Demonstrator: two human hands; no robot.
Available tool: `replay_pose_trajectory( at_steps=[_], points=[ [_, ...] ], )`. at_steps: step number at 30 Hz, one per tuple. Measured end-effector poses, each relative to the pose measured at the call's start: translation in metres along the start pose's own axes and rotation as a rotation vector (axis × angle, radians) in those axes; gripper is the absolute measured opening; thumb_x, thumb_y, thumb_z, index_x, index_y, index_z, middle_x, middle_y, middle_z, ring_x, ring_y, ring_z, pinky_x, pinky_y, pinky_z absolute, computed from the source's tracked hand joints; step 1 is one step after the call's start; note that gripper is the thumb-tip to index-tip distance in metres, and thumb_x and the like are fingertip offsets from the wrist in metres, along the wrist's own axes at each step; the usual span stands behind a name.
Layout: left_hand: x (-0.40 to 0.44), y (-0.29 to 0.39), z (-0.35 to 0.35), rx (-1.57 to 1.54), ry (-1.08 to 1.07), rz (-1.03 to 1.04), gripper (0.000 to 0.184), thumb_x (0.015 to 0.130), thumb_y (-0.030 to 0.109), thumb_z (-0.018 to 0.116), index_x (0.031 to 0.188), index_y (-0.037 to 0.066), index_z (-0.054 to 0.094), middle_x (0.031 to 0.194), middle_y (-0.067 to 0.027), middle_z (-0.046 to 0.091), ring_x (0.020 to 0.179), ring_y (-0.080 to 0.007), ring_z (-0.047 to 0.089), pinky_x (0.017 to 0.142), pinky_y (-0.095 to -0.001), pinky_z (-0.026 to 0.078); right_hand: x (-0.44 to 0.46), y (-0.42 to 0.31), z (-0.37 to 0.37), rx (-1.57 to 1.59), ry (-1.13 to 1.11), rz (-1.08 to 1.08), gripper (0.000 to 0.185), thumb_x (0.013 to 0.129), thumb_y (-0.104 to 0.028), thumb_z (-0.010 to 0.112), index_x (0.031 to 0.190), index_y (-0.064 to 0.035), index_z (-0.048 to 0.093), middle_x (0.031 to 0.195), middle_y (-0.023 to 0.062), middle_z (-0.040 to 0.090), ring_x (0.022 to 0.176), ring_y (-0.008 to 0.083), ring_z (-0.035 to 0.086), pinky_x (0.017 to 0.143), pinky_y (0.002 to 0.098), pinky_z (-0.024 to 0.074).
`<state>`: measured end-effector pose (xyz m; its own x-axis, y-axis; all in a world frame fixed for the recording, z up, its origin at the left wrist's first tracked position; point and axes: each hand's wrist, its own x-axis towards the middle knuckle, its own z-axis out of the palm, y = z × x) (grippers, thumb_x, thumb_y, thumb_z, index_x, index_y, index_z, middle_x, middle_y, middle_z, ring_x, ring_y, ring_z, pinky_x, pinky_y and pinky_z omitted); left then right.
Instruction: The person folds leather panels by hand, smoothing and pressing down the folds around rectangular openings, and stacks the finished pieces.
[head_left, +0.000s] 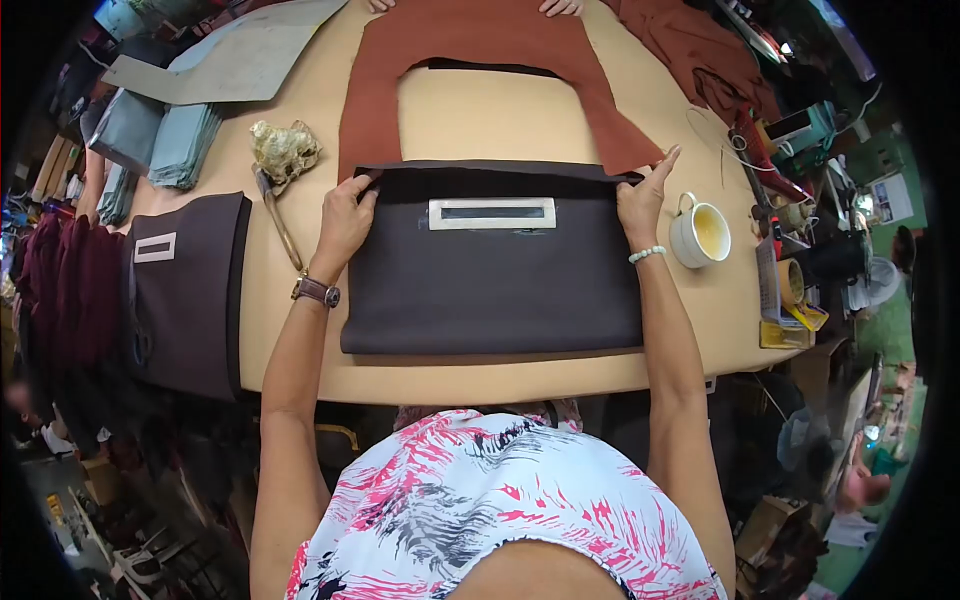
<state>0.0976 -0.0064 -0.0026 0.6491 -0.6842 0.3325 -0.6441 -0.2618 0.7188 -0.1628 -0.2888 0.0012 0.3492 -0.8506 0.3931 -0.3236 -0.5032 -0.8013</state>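
At the table's [490,115] 6 o'clock side, the dark fabric panel [495,295] is held by its 10 and 2 o'clock corners in the nearly closed fingers of the left hand [346,217] and right hand [640,210], apparently for squaring, even tension being called for next.

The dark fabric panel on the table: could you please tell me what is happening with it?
The person's left hand and right hand grip the far corners of the dark fabric panel, which lies on the table with its pale rectangular frame facing up. Beyond it lies rust-brown fabric, with another person's hands near its far side.
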Motion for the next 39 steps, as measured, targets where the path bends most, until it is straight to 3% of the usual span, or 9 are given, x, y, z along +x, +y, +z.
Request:
replay_pose_trajectory(
  at_steps=[2,5,8,14,20,31,34,37,39],
  points=[
    [0.009,-0.007,0.003,0.041,0.019,-0.010,0.023,0.080,0.008,0.059,0.101,0.000,0.065,0.091,-0.0213,0.064,0.082,-0.0326,0.062,0.074,-0.0353,0.047,0.010,0.001,0.008,-0.103,0.041,0.020,0.098,0.069,0.011,0.056,0.142,-0.0027,-0.008,0.144,0.0264,0.022,0.122,0.0326,0.043,0.103,0.0326,0.0304],
    [0.021,-0.011,0.007,0.123,0.029,-0.045,0.024,0.080,0.010,0.061,0.103,0.003,0.065,0.091,-0.0194,0.065,0.082,-0.0308,0.063,0.075,-0.0344,0.048,0.021,-0.012,0.009,0.119,-0.095,0.267,0.102,0.071,0.008,0.062,0.142,-0.0038,-0.011,0.136,0.0284,0.035,0.118,0.0348,0.047,0.100,0.0350,0.0354],
    [0.031,-0.004,0.006,0.154,0.016,-0.058,0.025,0.079,0.010,0.062,0.104,0.004,0.065,0.092,-0.0185,0.066,0.085,-0.0282,0.065,0.077,-0.0320,0.048,0.025,-0.012,0.017,-0.134,0.006,0.167,0.105,0.071,0.005,0.067,0.142,-0.0039,-0.010,0.126,0.0283,0.045,0.114,0.0361,0.050,0.097,0.0371,0.0395],
    [0.039,-0.008,0.008,0.119,0.051,-0.041,0.025,0.080,0.011,0.063,0.103,0.004,0.066,0.092,-0.0173,0.067,0.085,-0.0263,0.066,0.077,-0.0319,0.049,0.036,-0.003,0.026,-0.160,-0.005,0.080,0.101,0.072,0.003,0.067,0.144,-0.0064,-0.003,0.122,0.0261,0.047,0.110,0.0365,0.052,0.095,0.0375,0.0406],
    [0.055,-0.013,0.009,0.120,0.035,-0.060,0.023,0.080,0.010,0.062,0.101,0.003,0.067,0.092,-0.0173,0.067,0.085,-0.0257,0.066,0.077,-0.0315,0.049,0.045,-0.007,0.030,-0.216,-0.020,0.141,0.098,0.071,0.001,0.069,0.144,-0.0059,0.004,0.117,0.0228,0.050,0.100,0.0330,0.056,0.090,0.0369,0.0431],
    [0.074,-0.023,0.016,0.152,0.129,-0.057,0.021,0.078,0.011,0.063,0.097,0.003,0.067,0.092,-0.0186,0.065,0.082,-0.0315,0.064,0.075,-0.0358,0.048,0.052,0.000,0.032,-0.185,-0.024,0.136,0.096,0.069,0.001,0.068,0.142,0.0008,0.007,0.116,0.0226,0.051,0.105,0.0334,0.056,0.092,0.0364,0.0427],
    [0.079,-0.016,0.014,0.220,0.063,-0.144,0.023,0.079,0.016,0.064,0.099,0.005,0.067,0.094,-0.0163,0.067,0.087,-0.0291,0.064,0.079,-0.0336,0.048,0.051,-0.003,0.030,-0.188,-0.030,0.149,0.095,0.068,0.001,0.068,0.142,0.0007,0.007,0.117,0.0232,0.050,0.106,0.0339,0.055,0.093,0.0365,0.0424],
    [0.079,-0.030,0.021,0.213,0.137,0.004,0.023,0.078,0.016,0.065,0.098,0.005,0.068,0.097,-0.0152,0.066,0.090,-0.0280,0.064,0.081,-0.0337,0.048,0.051,-0.002,0.030,-0.191,-0.044,0.163,0.095,0.069,0.001,0.068,0.142,0.0002,0.007,0.117,0.0239,0.050,0.108,0.0346,0.054,0.093,0.0368,0.0423],
    [0.078,-0.031,0.020,0.202,0.104,-0.047,0.023,0.078,0.016,0.065,0.097,0.005,0.068,0.097,-0.0144,0.066,0.090,-0.0273,0.064,0.081,-0.0333,0.048,0.052,0.001,0.030,-0.205,-0.050,0.177,0.094,0.069,0.000,0.067,0.142,-0.0001,0.007,0.118,0.0241,0.050,0.109,0.0350,0.053,0.093,0.0372,0.0422]
  ],
)
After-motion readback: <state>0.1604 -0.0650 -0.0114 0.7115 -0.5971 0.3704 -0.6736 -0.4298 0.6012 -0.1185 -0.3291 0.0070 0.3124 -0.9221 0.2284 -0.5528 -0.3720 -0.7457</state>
